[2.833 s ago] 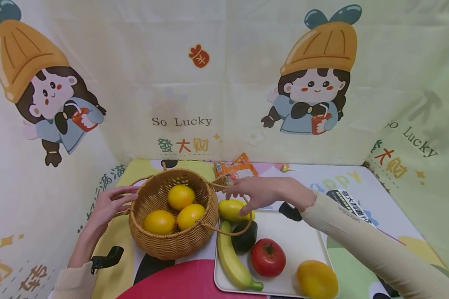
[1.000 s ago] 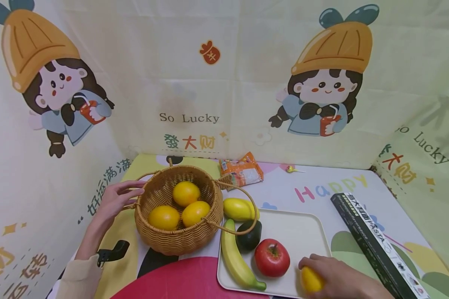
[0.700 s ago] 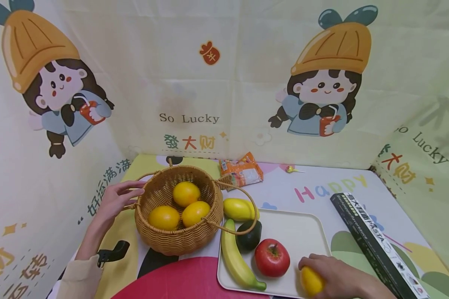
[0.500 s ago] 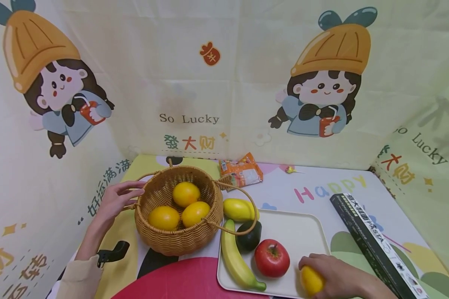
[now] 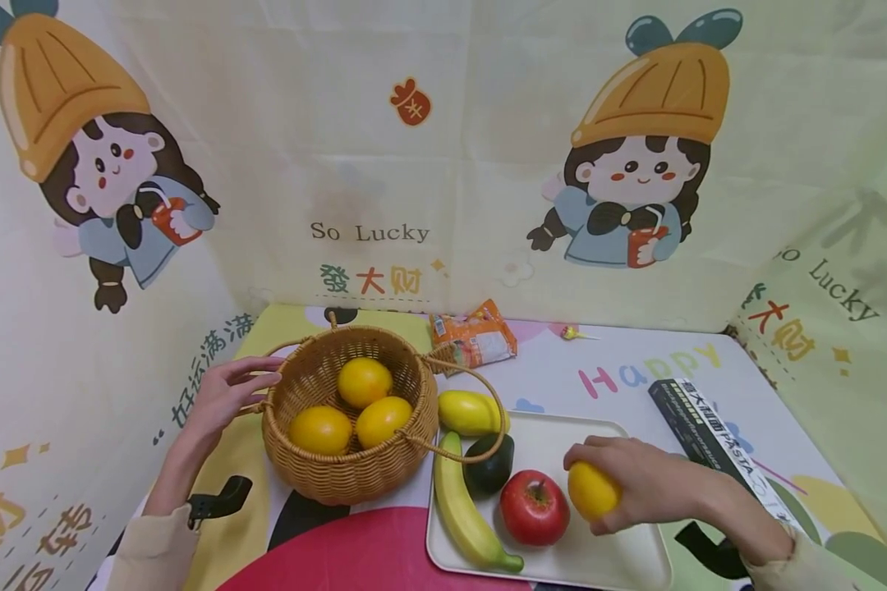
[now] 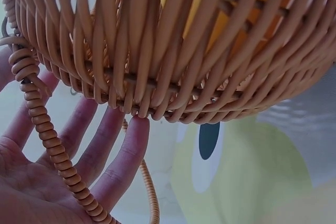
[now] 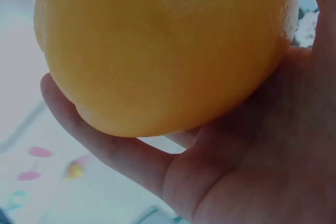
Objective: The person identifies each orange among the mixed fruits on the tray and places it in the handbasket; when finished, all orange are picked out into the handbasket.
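Note:
My right hand [image 5: 646, 484] grips a smooth, rounded yellow-orange fruit [image 5: 591, 490] over the right part of a white tray [image 5: 606, 566]. In the right wrist view the fruit [image 7: 163, 51] fills the palm, with fingers bent round it. My left hand [image 5: 225, 398] is at the left side of a round wicker basket [image 5: 343, 480]; three similar yellow-orange fruits [image 5: 365, 382] lie inside it. The left wrist view has loosely extended fingers [image 6: 126, 156] touching the basket weave [image 6: 157, 51], and a coiled basket handle [image 6: 58, 156] crosses in front of the palm.
On the tray are a red apple [image 5: 535, 509], a banana [image 5: 461, 509], a dark avocado [image 5: 490, 466] and a lemon-like yellow fruit [image 5: 473, 412]. The basket's right handle [image 5: 504, 419] overhangs them. Behind lie an orange snack packet [image 5: 476, 336] and a lollipop [image 5: 571, 332]; a pasta box [image 5: 691, 427] lies right.
My right hand went from near the basket's right handle to the fruit at the tray's front right, took hold of it, and brought it up and left. My left hand stayed at the basket.

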Demonstrator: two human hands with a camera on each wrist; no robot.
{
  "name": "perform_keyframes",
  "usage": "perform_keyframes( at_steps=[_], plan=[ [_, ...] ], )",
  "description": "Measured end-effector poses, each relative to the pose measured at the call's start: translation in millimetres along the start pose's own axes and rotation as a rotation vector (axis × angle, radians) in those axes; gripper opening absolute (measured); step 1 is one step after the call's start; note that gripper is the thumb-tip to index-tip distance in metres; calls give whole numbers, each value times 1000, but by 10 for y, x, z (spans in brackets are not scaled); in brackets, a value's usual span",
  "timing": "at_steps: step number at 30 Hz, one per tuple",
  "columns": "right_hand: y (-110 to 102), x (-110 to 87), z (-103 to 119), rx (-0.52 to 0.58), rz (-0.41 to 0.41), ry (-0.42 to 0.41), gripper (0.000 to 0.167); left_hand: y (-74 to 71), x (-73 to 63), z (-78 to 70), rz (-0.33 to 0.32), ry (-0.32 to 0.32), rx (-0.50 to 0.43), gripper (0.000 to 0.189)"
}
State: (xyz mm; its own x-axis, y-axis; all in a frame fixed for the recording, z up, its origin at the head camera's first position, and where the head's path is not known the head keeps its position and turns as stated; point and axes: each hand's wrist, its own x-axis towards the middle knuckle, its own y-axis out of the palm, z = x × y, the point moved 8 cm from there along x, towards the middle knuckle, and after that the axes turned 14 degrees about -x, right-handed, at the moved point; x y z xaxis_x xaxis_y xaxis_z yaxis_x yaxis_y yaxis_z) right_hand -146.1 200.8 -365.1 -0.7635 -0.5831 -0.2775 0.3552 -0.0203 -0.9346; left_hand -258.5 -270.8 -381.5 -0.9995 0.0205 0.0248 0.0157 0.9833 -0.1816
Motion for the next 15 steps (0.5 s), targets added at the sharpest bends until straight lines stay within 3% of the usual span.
perform_keyframes(
  at_steps=[7, 15],
  plan=[
    [-377, 384, 276, -77, 13, -56, 51, -9, 3, -16, -7, 10, 8, 49],
    [-783, 851, 670, -173, -3, -175, 54, 1, 2, -22, -7, 21, 14, 48]
  ],
)
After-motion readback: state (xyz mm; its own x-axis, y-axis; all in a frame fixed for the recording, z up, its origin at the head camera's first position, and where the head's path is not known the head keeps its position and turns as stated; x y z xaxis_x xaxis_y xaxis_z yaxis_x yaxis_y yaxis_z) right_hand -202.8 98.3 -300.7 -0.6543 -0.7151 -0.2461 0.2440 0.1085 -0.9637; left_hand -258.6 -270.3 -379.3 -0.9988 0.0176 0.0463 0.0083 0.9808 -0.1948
